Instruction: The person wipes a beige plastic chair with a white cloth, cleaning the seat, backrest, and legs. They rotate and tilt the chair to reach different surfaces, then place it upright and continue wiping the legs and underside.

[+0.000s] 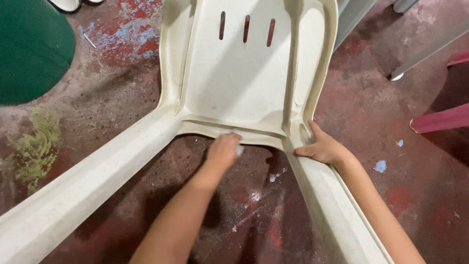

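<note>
A cream plastic chair (244, 83) lies tipped over on the floor, its underside facing me and two legs running toward me at left and right. My left hand (223, 149) is closed around a small pale cloth (238, 145) and presses it against the front rim of the seat's underside. My right hand (322, 146) grips the top of the right leg (332, 210) where it joins the seat, thumb on the inner side.
The floor (386, 117) is worn concrete with red and blue paint patches. A dark green rounded object (29, 49) sits at the upper left. Pink chair legs (439, 120) and grey legs (425, 49) lie at the right.
</note>
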